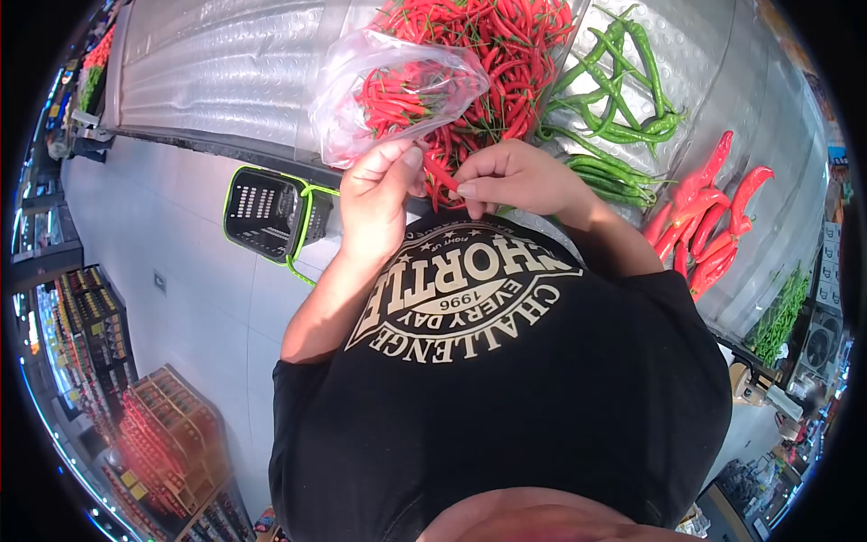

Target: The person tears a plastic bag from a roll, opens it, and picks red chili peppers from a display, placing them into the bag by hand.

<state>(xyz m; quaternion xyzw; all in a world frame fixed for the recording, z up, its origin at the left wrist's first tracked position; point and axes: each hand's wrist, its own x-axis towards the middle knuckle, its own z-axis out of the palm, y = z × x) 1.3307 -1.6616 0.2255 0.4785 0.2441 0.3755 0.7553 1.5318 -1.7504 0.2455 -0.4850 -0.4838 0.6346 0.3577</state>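
My left hand [375, 185] is closed at the near edge of a clear plastic bag [339, 113], its thumb and fingers pressed together on what looks like the bag's rim. Inside the bag lie several red chili peppers. My right hand [519, 181] pinches a single red chili pepper [439, 172] between thumb and fingers, just right of my left fingertips. Beyond both hands spreads a large heap of thin red chili peppers [519, 68] with green stems; the bag overlaps its left side.
Long green peppers [619, 81] lie right of the heap, with larger red peppers [700, 217] farther right on the metallic counter [226, 63]. A black shopping basket [264, 212] with green trim stands on the floor at left. Shelves [95, 316] line the far left.
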